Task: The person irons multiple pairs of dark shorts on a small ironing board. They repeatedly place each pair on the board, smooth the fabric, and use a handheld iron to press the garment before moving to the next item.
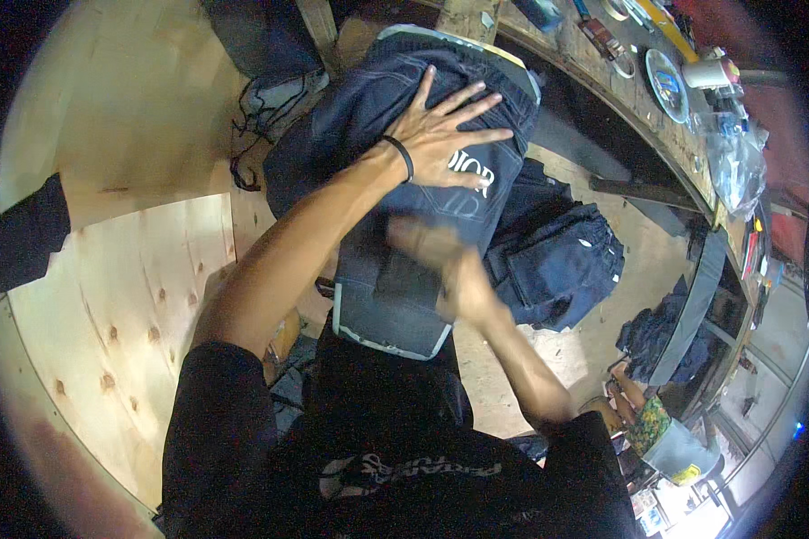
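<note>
A dark denim garment (360, 108) with white lettering on it is draped over the far part of a long, narrow board. The board (391, 325) is dark with a pale edge, and its near end points at my body. Across the denim my left hand (433, 135) lies flat, fingers spread, a black band on its wrist. Just below the garment's near edge, my right hand (449, 265) is over the bare part of the board. Motion smears its fingers, so whether it holds anything is unclear.
Folded dark denim pieces (566, 260) are stacked right of the board. Along the upper right runs a wooden bench (593, 67) with a plate (665, 85), tape rolls and a plastic bag (735, 162). Plywood (126, 332) stands at left. Another person (679, 449) is at lower right.
</note>
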Demonstrator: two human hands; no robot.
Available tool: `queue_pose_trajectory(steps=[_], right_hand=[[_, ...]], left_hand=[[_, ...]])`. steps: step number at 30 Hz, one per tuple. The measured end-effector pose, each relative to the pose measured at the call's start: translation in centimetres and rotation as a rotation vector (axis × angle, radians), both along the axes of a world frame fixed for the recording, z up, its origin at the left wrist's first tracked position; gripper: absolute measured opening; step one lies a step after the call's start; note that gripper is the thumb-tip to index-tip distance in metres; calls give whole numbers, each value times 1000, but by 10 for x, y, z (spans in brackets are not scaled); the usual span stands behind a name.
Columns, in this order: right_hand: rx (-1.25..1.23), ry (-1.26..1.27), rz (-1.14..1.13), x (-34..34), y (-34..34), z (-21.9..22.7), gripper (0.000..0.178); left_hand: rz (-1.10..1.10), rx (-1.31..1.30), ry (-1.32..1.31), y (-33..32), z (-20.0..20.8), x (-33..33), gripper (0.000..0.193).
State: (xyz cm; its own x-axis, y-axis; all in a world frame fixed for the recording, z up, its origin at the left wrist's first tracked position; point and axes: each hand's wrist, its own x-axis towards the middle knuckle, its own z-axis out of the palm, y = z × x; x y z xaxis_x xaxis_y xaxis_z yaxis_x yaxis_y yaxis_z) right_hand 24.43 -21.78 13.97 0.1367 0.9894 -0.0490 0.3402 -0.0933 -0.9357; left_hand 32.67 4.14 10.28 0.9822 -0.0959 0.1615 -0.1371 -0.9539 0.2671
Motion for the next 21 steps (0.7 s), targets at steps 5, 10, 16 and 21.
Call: queue_pose_trajectory(steps=[5, 10, 16, 21], right_hand=[[-81, 82, 4, 30, 9, 2, 81], [-2, -25, -59, 36, -4, 3, 79], [-21, -61, -159, 32, -10, -20, 72], [-56, 53, -252, 18, -21, 24, 71]], left_hand=[[-18, -39, 119, 10, -5, 13, 87], [43, 58, -31, 4, -1, 10, 86], [23, 82, 43, 9, -6, 18, 85], [65, -49, -237, 3, 5, 6, 84]])
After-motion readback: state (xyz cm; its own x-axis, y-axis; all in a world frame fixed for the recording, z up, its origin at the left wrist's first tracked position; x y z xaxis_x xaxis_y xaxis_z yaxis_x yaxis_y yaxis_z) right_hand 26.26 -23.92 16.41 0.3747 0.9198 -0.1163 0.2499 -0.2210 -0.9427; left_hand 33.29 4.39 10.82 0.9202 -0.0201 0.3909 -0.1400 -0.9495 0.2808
